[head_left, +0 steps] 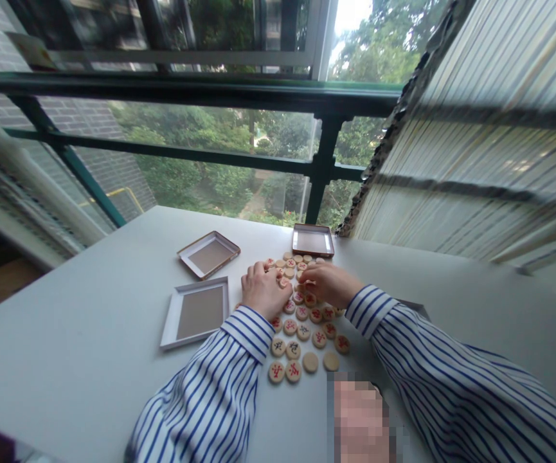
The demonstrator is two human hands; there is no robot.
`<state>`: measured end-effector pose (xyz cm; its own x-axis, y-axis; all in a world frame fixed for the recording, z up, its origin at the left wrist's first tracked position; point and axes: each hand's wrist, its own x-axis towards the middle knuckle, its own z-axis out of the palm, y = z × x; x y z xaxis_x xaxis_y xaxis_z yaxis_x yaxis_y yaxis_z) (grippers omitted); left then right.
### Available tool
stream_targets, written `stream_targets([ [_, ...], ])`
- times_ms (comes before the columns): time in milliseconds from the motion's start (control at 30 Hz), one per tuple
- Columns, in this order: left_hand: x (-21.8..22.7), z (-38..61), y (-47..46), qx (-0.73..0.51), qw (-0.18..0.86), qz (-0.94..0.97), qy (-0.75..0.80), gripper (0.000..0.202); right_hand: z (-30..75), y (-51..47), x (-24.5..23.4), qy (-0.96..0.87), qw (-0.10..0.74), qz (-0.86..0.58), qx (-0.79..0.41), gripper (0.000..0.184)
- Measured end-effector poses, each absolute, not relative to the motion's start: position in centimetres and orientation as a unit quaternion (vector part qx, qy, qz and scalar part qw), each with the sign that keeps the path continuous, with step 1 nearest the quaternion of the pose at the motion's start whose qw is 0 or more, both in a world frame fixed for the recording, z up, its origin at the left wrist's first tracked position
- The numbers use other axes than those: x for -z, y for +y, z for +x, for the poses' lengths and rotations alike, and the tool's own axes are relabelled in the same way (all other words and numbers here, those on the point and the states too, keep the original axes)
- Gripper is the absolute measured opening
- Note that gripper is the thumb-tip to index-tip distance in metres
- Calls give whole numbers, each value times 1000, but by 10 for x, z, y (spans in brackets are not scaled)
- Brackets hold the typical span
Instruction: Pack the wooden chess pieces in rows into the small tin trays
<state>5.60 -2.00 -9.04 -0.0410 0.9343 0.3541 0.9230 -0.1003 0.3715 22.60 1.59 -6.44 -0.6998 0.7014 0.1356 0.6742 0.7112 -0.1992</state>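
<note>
Evidently the round pieces (302, 313) on the white table (89, 321) are being handled, left hand (262, 287) and right hand (331, 283) curled over the far ones, whether gripping I can't tell, and such crowding seems to call for light fingerwork next.

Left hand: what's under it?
Round wooden pieces, some with red marks, show beside the left hand, near its fingers. The hand itself covers whatever lies directly beneath, so I can't tell how many pieces are there, if any.
</note>
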Motion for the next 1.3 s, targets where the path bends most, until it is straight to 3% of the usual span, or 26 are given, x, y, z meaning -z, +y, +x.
stream_targets([
  [333, 87, 54, -18, -320, 16, 666, 673, 18, 227, 16, 64, -949, 93, -296, -59, 15],
  [1000, 86, 54, -18, -335, 24, 682, 649, 17, 227, 16, 64, -947, 82, -310, -29, 25],
  [1300, 86, 56, -19, -345, 43, 734, 583, 20, 225, 18, 59, -887, 163, -387, -191, 32],
])
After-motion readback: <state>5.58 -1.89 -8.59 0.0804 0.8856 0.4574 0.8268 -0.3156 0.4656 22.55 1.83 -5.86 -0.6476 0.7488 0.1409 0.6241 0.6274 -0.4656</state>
